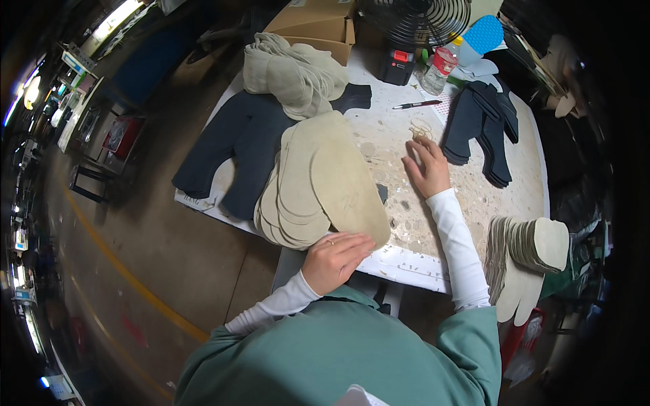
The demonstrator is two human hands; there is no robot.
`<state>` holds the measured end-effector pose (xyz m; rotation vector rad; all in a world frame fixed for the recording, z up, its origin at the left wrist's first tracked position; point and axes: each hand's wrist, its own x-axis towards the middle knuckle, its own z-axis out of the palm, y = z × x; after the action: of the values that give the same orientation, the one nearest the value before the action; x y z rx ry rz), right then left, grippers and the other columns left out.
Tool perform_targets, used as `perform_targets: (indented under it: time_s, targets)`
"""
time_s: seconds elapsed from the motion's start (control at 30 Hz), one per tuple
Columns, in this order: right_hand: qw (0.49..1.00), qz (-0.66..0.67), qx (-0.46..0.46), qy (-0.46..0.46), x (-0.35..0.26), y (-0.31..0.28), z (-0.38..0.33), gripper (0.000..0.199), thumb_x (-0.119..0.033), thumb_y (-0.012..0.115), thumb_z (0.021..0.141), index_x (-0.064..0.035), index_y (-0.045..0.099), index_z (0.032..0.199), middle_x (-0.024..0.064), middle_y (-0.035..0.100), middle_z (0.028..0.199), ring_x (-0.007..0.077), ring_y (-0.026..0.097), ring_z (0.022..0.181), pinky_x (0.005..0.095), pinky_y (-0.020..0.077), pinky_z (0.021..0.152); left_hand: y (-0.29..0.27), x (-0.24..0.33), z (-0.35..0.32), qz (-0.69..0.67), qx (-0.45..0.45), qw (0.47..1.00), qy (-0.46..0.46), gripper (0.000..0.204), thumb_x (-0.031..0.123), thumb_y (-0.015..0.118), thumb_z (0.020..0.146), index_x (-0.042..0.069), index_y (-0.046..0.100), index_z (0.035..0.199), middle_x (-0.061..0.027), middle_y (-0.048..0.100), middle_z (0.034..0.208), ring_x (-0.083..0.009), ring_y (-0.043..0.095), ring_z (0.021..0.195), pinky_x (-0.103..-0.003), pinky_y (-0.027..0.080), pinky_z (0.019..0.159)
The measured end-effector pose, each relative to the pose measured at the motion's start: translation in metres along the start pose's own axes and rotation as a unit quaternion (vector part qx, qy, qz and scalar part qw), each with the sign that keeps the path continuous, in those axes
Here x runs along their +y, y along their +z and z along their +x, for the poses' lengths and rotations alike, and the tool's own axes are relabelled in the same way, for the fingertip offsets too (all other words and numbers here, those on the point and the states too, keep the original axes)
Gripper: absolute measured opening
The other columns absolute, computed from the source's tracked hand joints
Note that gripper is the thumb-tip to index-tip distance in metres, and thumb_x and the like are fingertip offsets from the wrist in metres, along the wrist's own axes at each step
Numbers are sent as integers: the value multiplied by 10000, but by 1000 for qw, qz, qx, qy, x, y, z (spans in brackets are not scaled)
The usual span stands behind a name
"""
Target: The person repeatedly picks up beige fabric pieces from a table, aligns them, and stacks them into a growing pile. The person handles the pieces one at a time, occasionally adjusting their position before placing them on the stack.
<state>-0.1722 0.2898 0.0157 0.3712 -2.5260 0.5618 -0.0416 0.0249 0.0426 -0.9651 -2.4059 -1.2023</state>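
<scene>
A fanned pile of beige insole-shaped pieces (298, 189) lies at the table's near left edge. One broad beige piece (349, 186) lies on top, its rounded end toward me. My left hand (337, 259) rests at that near end, fingers stretched out and lying flat along its edge; the thumb is hidden. Farther off to the right, my right hand (430, 172) is over the tabletop with its fingers bent a little and apart. Its fingertips are at a small heap of tan rubber bands (421, 127); whether they touch cannot be made out.
Dark blue cut pieces (237, 135) lie left, under a beige bundle (294, 74); more dark stacks (474, 125) are right. Beyond are a pen (416, 105), a bottle (441, 68), a fan (423, 20) and a cardboard box (311, 30). Beige stacks (521, 250) stand near right.
</scene>
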Motion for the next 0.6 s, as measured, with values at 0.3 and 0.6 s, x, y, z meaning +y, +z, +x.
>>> perform_targets:
  time_s: [0.3, 0.6]
  targets:
    - [927, 301, -143, 171, -96, -55, -58, 146, -129, 660, 871, -21, 706, 957, 139, 690, 852, 253, 666, 760, 307, 518, 682, -16, -6, -50, -188, -86, 927, -312, 237, 174, 614, 940, -18, 719, 850, -113, 723, 774, -174, 714, 704, -280, 554, 616]
    - [955, 224, -161, 107, -166, -48, -109, 404, -186, 753, 754, -54, 652, 1122, 108, 538, 903, 284, 577, 841, 364, 491, 704, -2, -9, -68, -418, -115, 798, -419, 250, 122, 528, 999, -70, 621, 1129, -101, 712, 972, -154, 687, 894, -251, 549, 754]
